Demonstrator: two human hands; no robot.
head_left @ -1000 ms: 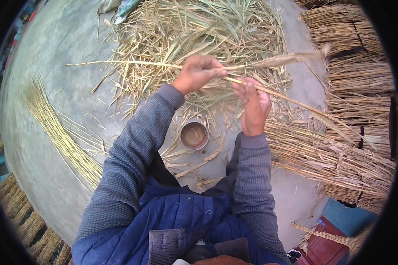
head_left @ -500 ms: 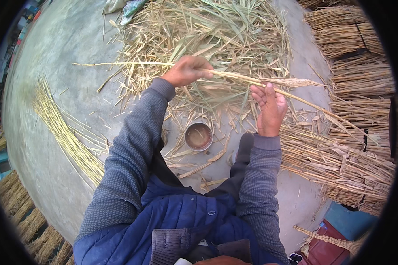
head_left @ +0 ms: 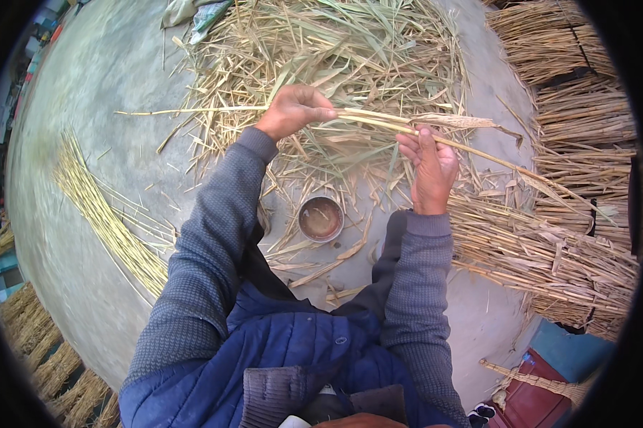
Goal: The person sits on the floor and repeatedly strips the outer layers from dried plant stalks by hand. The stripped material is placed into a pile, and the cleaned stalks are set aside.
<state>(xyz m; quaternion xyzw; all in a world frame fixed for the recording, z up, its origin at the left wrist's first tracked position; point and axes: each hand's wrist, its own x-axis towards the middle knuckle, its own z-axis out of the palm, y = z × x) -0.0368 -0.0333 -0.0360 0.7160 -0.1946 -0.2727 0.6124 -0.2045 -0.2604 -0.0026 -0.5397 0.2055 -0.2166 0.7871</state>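
Observation:
My left hand (head_left: 294, 110) is closed around a long pale reed stalk (head_left: 193, 110) that runs level across the view, its bare end pointing left. My right hand (head_left: 428, 167) is farther along the same stalk, fingers pinching the dry leafy sheath (head_left: 457, 121) that peels off toward the right. Both hands hover over a loose heap of straw and leaf waste (head_left: 335, 50) on the concrete ground. A small round metal cup (head_left: 320, 218) with brownish liquid stands on the ground between my forearms.
A neat bundle of cleaned yellow stalks (head_left: 104, 217) lies on the left. Thick piles of unstripped reeds (head_left: 549, 250) fill the right side and top right. More bundles (head_left: 36, 335) sit at lower left. A red and blue object (head_left: 549, 371) lies at lower right.
My left hand has moved up and left along the stalk. My right hand has shifted right and upward, pulling the sheath farther away from the stalk.

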